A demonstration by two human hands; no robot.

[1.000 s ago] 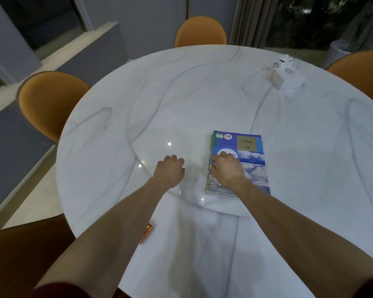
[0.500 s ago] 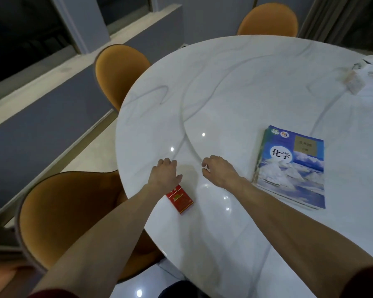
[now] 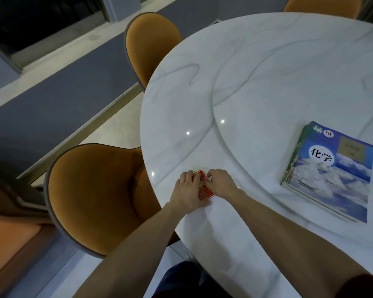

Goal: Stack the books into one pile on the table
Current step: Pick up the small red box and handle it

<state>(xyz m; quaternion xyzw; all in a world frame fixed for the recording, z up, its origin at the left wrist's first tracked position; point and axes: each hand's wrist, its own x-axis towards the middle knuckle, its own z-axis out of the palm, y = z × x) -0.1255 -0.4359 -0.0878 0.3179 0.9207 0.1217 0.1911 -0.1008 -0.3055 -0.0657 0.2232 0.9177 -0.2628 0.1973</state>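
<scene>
A small red book (image 3: 205, 191) lies flat near the left edge of the round white marble table (image 3: 256, 82). My left hand (image 3: 186, 192) grips its left side and my right hand (image 3: 221, 182) grips its right side, fingers curled over the far end; most of the cover is hidden. To the right lies a pile of books (image 3: 329, 171) with a blue cover showing snowy mountains and a white circle on top, with green edges below it. Neither hand touches the pile.
An orange chair (image 3: 95, 194) stands right at the table's edge below my left arm. A second orange chair (image 3: 151, 44) sits further back on the left, a third (image 3: 323, 5) at the far side. A raised round centre plate (image 3: 299, 100) covers the table's middle.
My view has swung left. My right hand left the blue book pile and moved left; both hands have closed in on the small red book and now grip it from either side.
</scene>
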